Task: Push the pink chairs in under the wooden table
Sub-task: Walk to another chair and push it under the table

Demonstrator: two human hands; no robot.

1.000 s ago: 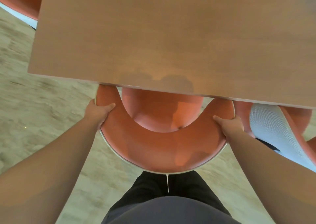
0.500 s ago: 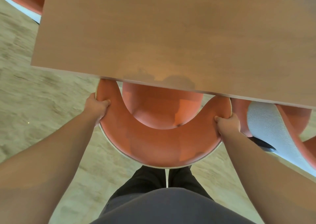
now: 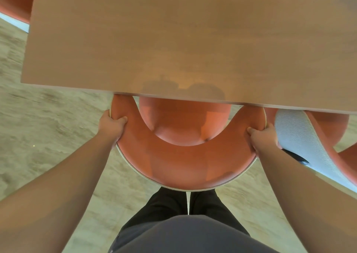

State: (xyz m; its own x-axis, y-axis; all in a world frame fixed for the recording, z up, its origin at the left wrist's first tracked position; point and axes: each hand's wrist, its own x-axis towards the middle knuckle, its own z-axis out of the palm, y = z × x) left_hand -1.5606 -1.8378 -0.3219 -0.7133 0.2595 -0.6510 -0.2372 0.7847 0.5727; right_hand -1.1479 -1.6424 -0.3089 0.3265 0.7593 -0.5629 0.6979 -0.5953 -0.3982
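A pink chair with a curved backrest stands right in front of me, its seat partly hidden under the near edge of the wooden table. My left hand grips the left end of the backrest, thumb on the inner face. My right hand grips the right end the same way. A second pink chair with a pale grey outer shell stands to the right, its seat tucked partly under the table.
A third pink chair shows at the table's far left corner. Pale wood-look floor lies to the left and around my legs, which stand just behind the chair's back.
The chair has slid a little further under the table, with less of its seat showing. Both hands keep their grip on the backrest ends and have moved forward with it.
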